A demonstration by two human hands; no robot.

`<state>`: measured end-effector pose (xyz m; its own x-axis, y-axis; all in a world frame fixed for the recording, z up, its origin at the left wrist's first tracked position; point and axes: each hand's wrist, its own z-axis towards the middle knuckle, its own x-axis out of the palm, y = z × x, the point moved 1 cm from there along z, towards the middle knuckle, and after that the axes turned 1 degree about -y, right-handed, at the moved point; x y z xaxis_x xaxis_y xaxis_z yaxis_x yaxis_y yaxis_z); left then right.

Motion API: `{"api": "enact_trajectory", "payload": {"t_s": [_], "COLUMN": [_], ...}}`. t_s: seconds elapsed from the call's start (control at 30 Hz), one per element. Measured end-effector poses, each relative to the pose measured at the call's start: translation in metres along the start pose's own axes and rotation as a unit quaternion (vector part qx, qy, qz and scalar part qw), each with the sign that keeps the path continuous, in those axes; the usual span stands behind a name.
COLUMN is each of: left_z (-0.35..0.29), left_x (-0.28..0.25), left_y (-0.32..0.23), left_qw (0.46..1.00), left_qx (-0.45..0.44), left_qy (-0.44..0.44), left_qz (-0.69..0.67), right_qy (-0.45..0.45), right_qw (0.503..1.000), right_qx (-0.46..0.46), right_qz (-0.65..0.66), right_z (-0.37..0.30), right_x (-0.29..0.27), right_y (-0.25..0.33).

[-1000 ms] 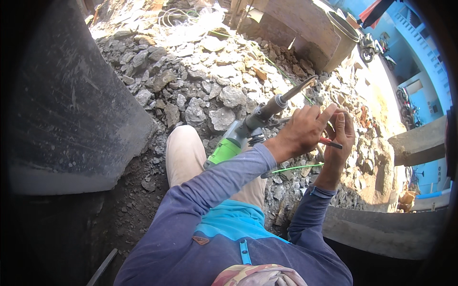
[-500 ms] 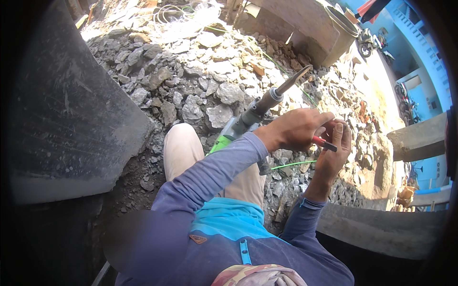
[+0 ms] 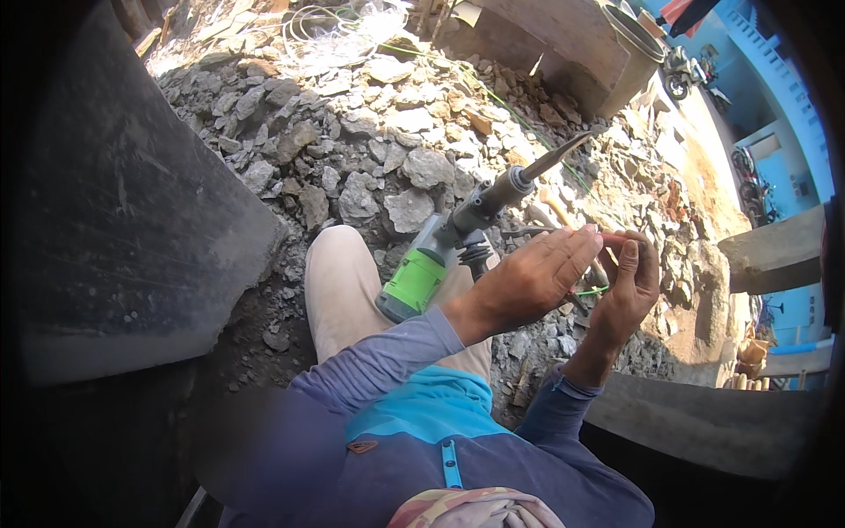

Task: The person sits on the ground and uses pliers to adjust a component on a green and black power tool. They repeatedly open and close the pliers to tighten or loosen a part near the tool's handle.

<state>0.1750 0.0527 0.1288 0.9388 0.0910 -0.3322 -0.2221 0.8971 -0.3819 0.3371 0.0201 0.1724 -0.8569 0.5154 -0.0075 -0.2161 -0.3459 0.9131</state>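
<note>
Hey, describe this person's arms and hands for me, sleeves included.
Both the left hand and right hand are bare, without gloves. The long left sleeve is dusky blue-purple, paler toward the wrist; the right sleeve matches, with a small bright-blue spot near its end.

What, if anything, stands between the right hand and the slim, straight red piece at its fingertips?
Nothing visible does: the right hand has its fingertips on the slim, straight red piece. The left hand is at the other end, but whether it grips there is unclear.
</note>
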Motion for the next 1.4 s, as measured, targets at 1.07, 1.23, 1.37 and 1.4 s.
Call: {"api": "enact_trajectory", "payload": {"t_s": [1.07,1.23,1.37,1.4], "left_z": [0.025,0.018,0.022,0.023], "left_x": [0.011,0.024,0.030,0.031], "left_y": [0.007,0.027,0.033,0.034], "left_qw": [0.999,0.988,0.989,0.989], "left_qx": [-0.024,-0.114,-0.118,-0.118], "left_qy": [0.013,0.018,0.032,0.044], "left_qz": [-0.033,-0.099,-0.089,-0.083], "right_qy": [0.002,-0.026,0.022,0.029], "right_qw": [0.997,0.998,0.995,0.995], "right_qx": [0.010,0.021,0.016,0.019], "right_qz": [0.071,0.057,0.092,0.093], "right_z": [0.026,0.018,0.020,0.021], "right_x": [-0.001,0.008,0.002,0.000], "right_y": [-0.020,-0.011,-0.010,-0.011]}}
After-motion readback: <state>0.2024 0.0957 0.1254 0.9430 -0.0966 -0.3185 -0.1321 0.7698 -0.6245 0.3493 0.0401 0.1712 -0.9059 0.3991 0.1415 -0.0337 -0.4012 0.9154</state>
